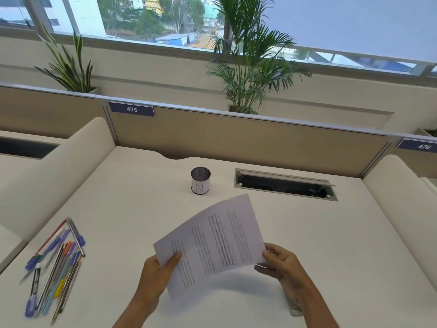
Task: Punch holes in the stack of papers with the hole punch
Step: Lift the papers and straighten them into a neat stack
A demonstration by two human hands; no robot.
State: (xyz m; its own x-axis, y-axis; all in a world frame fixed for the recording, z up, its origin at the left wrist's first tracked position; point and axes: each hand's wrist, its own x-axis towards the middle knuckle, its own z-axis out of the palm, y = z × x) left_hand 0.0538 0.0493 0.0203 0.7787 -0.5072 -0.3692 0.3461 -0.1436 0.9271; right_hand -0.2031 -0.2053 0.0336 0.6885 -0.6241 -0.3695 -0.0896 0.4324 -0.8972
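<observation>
A stack of printed white papers is held up above the white desk, tilted with its far corner pointing away. My left hand pinches the stack's near left edge, thumb on top. My right hand grips the near right corner. A grey metal object, possibly the hole punch, lies on the desk under my right forearm and is mostly hidden.
A pile of several pens and pencils lies at the desk's left. A mesh pen cup stands at the centre back. An open cable tray is set into the desk at back right. Padded dividers flank both sides.
</observation>
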